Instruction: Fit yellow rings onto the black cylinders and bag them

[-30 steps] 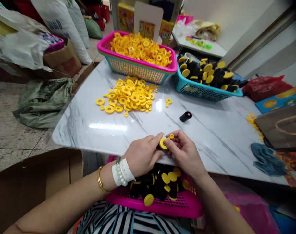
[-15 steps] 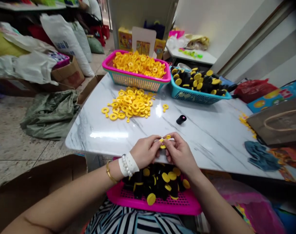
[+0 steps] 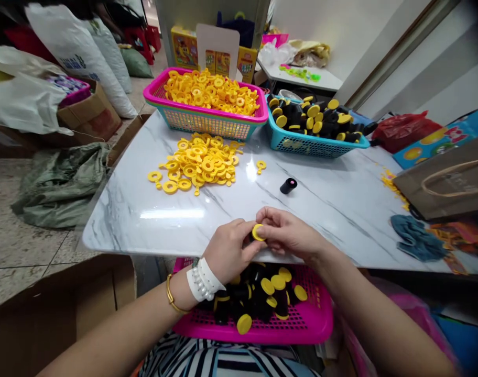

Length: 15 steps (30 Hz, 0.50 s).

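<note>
yellow-capped piece in fingers; table edge near; black tube apart

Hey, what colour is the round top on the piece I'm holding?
The round top is yellow, as far as it shows; see the head view.

A disc sits between the fingers, at the desk's near edge. Beyond them leftward, a pile of rings lies before a ring-filled basket; beyond, slightly right, a short tube rests before a second basket. A third basket sits below the fingers.
</note>
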### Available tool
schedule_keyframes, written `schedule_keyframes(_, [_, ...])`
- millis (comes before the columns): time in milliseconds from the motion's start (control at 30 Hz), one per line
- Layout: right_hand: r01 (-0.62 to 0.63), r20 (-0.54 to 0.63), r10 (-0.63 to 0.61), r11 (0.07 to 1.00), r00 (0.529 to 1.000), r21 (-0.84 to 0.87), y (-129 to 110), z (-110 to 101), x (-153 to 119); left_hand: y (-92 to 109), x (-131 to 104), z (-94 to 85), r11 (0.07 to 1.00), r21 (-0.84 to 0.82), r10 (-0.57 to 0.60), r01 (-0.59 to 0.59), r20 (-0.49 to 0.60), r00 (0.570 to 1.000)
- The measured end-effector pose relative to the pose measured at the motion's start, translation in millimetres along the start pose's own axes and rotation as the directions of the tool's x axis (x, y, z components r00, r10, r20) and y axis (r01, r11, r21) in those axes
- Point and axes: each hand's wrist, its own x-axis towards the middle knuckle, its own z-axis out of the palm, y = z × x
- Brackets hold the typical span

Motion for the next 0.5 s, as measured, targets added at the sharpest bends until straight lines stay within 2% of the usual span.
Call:
schedule_keyframes(100, [0.027, -0.023, -0.032, 0.983, 0.999, -0.182, -1.9, 6.3, 2.5, -0.4, 0.1, 3.1, 1.0, -0.005, -0.009, 0.009, -0.002, 1.0])
schedule_keyframes(233, [0.093, -0.047, -0.106, 0.972, 0.993, -0.217, 4.9, 16.1, -6.0, -1.2, -5.0, 9.8, 0.999, 0.028, -0.033, 0.033, 0.001, 0.999])
schedule_keyframes(300, [0.151, -0.083, -0.186, 0.935, 0.979, -0.321, 9.1, 21.0, -14.8, -2.3, -6.7, 7.5, 0.997, 0.06, -0.057, 0.054, 0.05, 0.997])
schedule_keyframes(367, [0.173, -0.135, -0.263, 0.867, 0.955, -0.467, 13.5, 27.0, -25.8, -2.4, -5.1, -2.9, 0.997, 0.077, -0.028, 0.014, 0.183, 0.983])
schedule_keyframes(400, [0.173, -0.154, -0.295, 0.829, 0.943, -0.531, 15.8, 30.6, -32.0, -1.8, -2.4, -11.2, 0.996, 0.076, 0.013, -0.037, 0.293, 0.956])
schedule_keyframes(467, [0.167, -0.158, -0.326, 0.774, 0.932, -0.611, 20.2, 37.6, -44.7, 0.5, 9.2, -30.7, 0.984, 0.088, 0.09, -0.155, 0.505, 0.858])
schedule_keyframes(500, [0.167, -0.131, -0.314, 0.762, 0.94, -0.626, 21.8, 40.2, -50.5, 1.7, 19.0, -39.9, 0.973, 0.114, 0.106, -0.203, 0.558, 0.823])
